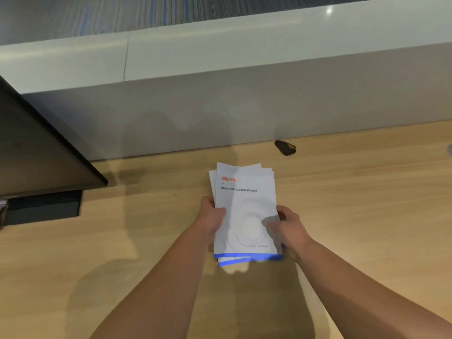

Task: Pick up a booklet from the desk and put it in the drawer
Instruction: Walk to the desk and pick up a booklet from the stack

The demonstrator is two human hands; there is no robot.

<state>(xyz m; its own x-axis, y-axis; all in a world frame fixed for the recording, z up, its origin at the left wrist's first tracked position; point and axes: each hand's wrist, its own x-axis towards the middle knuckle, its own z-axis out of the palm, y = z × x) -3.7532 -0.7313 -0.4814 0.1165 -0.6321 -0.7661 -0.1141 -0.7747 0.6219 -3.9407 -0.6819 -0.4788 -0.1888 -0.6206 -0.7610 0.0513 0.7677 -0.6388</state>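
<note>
A small stack of white booklets [244, 204] with a blue bottom strip and red lettering near the top sits in the middle of the light wooden desk [367, 204]. My left hand [211, 217] grips the stack's left edge, thumb on the top cover. My right hand [289, 228] holds the right edge, thumb pressed on the cover. The booklets are slightly fanned out under the top one. No drawer is visible.
A dark, small object [285, 147] lies near the back of the desk by the grey partition wall [244, 106]. A dark panel [36, 148] juts in from the left, with a black rectangular slot [44, 209] below it.
</note>
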